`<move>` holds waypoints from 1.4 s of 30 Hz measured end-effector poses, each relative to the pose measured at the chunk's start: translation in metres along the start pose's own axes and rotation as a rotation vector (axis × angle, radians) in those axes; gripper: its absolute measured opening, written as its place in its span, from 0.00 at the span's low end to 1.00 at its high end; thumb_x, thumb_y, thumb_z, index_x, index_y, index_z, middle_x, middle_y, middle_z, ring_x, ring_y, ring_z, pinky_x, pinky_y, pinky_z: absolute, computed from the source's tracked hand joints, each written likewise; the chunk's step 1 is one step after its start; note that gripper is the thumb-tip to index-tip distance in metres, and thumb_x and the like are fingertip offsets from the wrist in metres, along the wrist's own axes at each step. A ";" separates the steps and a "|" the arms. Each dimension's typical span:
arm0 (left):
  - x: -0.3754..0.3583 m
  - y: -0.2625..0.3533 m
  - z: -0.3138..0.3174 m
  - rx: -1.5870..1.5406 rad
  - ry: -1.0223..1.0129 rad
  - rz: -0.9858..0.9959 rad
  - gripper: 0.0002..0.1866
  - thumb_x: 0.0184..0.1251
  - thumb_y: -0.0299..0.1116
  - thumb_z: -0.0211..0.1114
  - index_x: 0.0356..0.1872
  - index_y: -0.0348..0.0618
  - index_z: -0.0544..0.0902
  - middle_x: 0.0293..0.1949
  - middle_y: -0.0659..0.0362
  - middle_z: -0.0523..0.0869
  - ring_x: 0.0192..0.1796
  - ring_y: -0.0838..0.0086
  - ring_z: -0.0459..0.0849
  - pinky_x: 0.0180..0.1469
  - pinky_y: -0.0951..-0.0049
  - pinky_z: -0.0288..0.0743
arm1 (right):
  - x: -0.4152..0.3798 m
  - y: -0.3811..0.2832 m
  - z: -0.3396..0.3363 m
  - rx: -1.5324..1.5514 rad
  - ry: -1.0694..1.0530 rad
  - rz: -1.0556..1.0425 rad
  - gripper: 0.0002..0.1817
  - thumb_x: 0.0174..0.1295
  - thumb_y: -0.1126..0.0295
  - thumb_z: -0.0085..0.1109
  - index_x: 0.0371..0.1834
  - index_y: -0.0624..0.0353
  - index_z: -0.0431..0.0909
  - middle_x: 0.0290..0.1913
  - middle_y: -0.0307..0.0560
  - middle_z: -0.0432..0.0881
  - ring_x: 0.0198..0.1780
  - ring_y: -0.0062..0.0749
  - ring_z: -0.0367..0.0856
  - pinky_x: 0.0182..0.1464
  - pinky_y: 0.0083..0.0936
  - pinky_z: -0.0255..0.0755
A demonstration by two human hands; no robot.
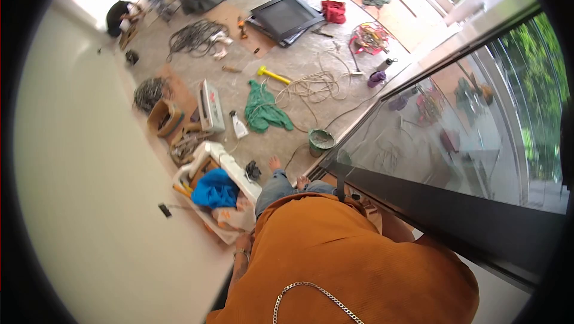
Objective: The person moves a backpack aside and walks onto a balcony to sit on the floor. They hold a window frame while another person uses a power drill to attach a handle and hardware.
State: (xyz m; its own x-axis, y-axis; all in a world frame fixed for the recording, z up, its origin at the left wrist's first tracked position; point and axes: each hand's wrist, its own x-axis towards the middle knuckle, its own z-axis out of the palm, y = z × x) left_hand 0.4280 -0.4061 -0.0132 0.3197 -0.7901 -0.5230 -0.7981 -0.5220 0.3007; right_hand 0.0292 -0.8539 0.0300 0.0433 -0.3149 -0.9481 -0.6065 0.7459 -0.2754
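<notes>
My left hand (pixel 244 241) hangs low by my side, a band round its wrist, right at the edge of a whitish bag with orange marks (pixel 233 217). Its fingers are mostly hidden. That bag lies with a blue cloth (pixel 215 189) in a white foam box (pixel 230 165). On my other side, my right arm (pixel 396 228) reaches down beside the dark-framed glass panel (pixel 442 198). Past my orange shirt (pixel 353 246), my right hand is largely hidden, and I cannot tell what it holds.
A green bucket (pixel 321 140) stands by the panel's foot. Ahead lie a green cloth (pixel 263 107), a spray bottle (pixel 238 125), a yellow-headed tool (pixel 274 75) and coiled cable (pixel 314 86). A person (pixel 119 16) crouches at the far left wall.
</notes>
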 end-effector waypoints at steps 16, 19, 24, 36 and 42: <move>0.337 -0.109 -0.222 -0.561 -0.026 -0.299 0.14 0.63 0.36 0.55 0.38 0.34 0.81 0.32 0.52 0.86 0.35 0.67 0.86 0.38 0.69 0.80 | 0.180 -0.145 0.179 0.132 -0.040 -0.073 0.21 0.65 0.54 0.46 0.52 0.56 0.75 0.47 0.44 0.80 0.42 0.39 0.80 0.43 0.41 0.74; 0.421 -0.144 -0.241 -1.129 -0.067 -0.459 0.10 0.65 0.33 0.55 0.41 0.38 0.76 0.31 0.53 0.84 0.31 0.68 0.85 0.24 0.67 0.78 | 0.185 -0.207 0.158 0.233 0.061 -0.194 0.21 0.65 0.54 0.46 0.52 0.56 0.75 0.47 0.44 0.80 0.41 0.39 0.80 0.42 0.41 0.74; 0.515 -0.144 -0.271 -0.947 -0.122 -0.509 0.10 0.60 0.33 0.55 0.38 0.39 0.77 0.31 0.53 0.84 0.32 0.63 0.85 0.29 0.59 0.79 | 0.175 -0.287 0.110 0.595 0.190 -0.024 0.22 0.68 0.53 0.42 0.50 0.58 0.75 0.44 0.47 0.80 0.43 0.42 0.79 0.44 0.45 0.73; 0.714 0.000 -0.362 -0.181 -0.204 0.088 0.21 0.69 0.39 0.45 0.29 0.32 0.82 0.28 0.48 0.86 0.28 0.62 0.85 0.34 0.66 0.80 | 0.209 -0.350 0.009 0.662 0.231 0.237 0.18 0.65 0.56 0.46 0.49 0.56 0.73 0.49 0.49 0.78 0.46 0.45 0.78 0.48 0.52 0.71; 0.791 0.064 -0.443 -0.852 -0.233 -0.412 0.23 0.70 0.44 0.46 0.32 0.32 0.80 0.27 0.48 0.85 0.28 0.63 0.86 0.28 0.66 0.79 | 0.212 -0.464 -0.050 0.758 0.315 0.011 0.21 0.63 0.58 0.47 0.53 0.59 0.73 0.50 0.49 0.79 0.46 0.40 0.79 0.45 0.42 0.73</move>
State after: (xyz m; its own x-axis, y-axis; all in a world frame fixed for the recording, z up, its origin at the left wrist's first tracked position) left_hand 0.8561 -1.2069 -0.0544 0.3088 -0.4579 -0.8336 0.0195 -0.8732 0.4869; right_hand 0.2803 -1.2961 -0.0352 -0.2530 -0.3709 -0.8935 0.1004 0.9085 -0.4056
